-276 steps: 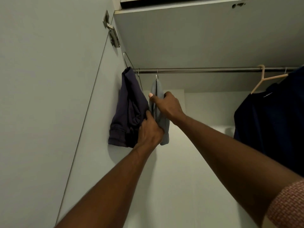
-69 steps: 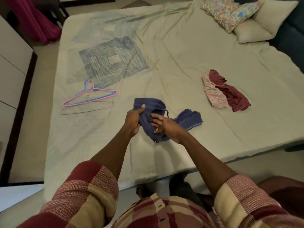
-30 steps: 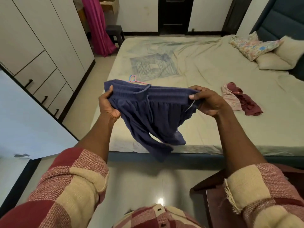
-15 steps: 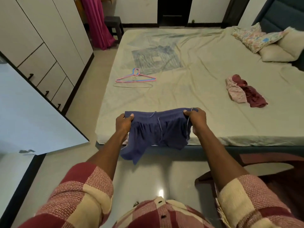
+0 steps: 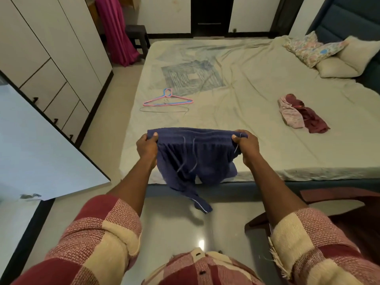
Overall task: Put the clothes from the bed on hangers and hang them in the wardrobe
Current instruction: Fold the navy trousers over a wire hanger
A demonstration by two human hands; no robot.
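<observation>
- At the foot of the bed (image 5: 257,103), nearest the camera, the person's two forearms reach forward out of rolled red-and-cream checked sleeves (image 5: 107,229), above a glossy floor.
- The left hand (image 5: 147,146) grips the left end of the waistband of a pair of navy shorts (image 5: 193,157), its fingers curled over the band's top edge with the thumb behind the cloth.
- The right hand (image 5: 244,144) grips the right end of the same waistband, fingers folded over the fabric and pinching it.
- The shorts hang stretched flat between the two hands in front of the mattress edge; pale drawstrings dangle down the middle and one leg trails lower, toward the floor.
- Further up the sheet, left of centre, lies a pink-and-blue hanger (image 5: 167,98) with a thin wire hanger (image 5: 164,109) just beside it on the near side.
- To the right, well apart from the hangers, a crumpled pink and maroon clothes pile (image 5: 302,117) rests on the sheet.
- At the far right corner sit the pillows (image 5: 333,58).
- Along the left wall stands the wardrobe (image 5: 51,64), one door swung open.
</observation>
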